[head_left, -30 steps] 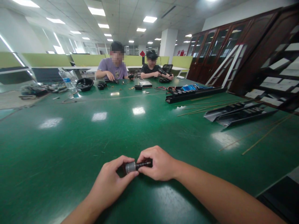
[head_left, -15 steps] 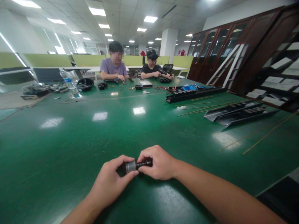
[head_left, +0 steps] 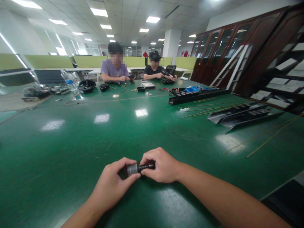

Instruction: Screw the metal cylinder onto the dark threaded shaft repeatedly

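Observation:
Low in the middle of the head view, both my hands meet just above the green table (head_left: 71, 148). My left hand (head_left: 112, 185) pinches a small grey metal cylinder (head_left: 132, 169) between thumb and fingers. My right hand (head_left: 160, 166) is closed round the dark threaded rod (head_left: 146, 166) that sticks out of the cylinder's right end. The far end of the rod is hidden inside my right fingers.
Long black trays (head_left: 239, 115) and thin wooden sticks (head_left: 268, 137) lie to the right. Two other people (head_left: 114, 68) sit at the far end among small parts, a black bowl (head_left: 86, 85) and a water bottle (head_left: 68, 83). Dark wooden cabinets (head_left: 237, 47) line the right wall.
My hands and the part hold nearly still. The person in the purple shirt at the far end has shifted a little to the left.

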The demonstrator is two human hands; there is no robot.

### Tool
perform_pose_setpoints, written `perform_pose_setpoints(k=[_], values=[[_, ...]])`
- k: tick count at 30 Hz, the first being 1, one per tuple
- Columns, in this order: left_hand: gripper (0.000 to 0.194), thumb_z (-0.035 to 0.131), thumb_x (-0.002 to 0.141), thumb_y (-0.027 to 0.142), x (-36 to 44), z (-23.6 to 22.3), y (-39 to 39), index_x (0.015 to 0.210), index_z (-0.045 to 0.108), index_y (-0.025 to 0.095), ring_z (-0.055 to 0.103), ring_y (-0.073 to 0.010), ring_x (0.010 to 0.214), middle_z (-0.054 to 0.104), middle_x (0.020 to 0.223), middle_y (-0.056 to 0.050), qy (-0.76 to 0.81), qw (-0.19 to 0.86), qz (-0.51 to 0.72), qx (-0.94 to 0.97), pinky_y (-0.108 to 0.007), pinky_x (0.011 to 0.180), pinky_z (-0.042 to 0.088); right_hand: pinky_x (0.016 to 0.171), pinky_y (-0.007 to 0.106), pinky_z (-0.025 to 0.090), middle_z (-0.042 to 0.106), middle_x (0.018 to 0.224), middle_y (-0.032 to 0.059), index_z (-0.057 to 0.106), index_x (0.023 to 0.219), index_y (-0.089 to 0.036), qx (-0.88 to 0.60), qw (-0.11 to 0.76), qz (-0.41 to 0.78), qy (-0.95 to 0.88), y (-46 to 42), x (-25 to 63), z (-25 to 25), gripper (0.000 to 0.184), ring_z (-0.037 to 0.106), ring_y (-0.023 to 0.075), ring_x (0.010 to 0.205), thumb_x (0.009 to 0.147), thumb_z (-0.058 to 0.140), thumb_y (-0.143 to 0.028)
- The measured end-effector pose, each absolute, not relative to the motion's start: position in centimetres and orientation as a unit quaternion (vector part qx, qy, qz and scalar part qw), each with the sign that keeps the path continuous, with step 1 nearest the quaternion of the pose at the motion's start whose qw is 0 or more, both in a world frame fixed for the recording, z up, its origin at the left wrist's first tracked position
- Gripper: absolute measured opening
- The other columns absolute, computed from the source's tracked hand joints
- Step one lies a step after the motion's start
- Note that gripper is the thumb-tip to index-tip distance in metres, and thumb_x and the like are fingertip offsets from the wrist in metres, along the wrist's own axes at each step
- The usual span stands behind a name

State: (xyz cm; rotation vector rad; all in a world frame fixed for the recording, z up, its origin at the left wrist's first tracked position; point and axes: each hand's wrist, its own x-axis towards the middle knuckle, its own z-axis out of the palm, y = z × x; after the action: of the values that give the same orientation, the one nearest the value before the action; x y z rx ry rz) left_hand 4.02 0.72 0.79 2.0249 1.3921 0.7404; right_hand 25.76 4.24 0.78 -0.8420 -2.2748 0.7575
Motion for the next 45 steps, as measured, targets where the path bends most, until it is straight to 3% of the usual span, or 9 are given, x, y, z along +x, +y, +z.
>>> perform_pose_setpoints(k=[8, 45], values=[[0.024, 0.07, 0.081, 0.039, 3.97, 0.58, 0.77, 0.102, 0.069, 0.026, 0.068, -0.0195, 0.085, 0.073, 0.093, 0.0, 0.52, 0.279, 0.274, 0.759, -0.029, 0.077, 0.05, 0.059, 0.021, 0.042, 0.068, 0.073, -0.0002, 0.068, 0.084, -0.017, -0.331, 0.289, 0.294, -0.848, 4.2, 25.68, 0.47, 0.015, 0.06, 0.0122, 0.061, 0.071, 0.072, -0.022], [0.023, 0.071, 0.081, 0.037, 4.01, 0.79, 1.0, 0.102, 0.068, 0.027, 0.067, -0.0168, 0.086, 0.073, 0.094, 0.004, 0.532, 0.295, 0.283, 0.742, -0.027, 0.078, 0.049, 0.059, 0.021, 0.04, 0.068, 0.071, -0.0015, 0.068, 0.083, -0.018, -0.362, 0.277, 0.277, -0.846, 4.19, 25.75, 0.35, 0.012, 0.06, 0.0105, 0.063, 0.078, 0.07, -0.029]])
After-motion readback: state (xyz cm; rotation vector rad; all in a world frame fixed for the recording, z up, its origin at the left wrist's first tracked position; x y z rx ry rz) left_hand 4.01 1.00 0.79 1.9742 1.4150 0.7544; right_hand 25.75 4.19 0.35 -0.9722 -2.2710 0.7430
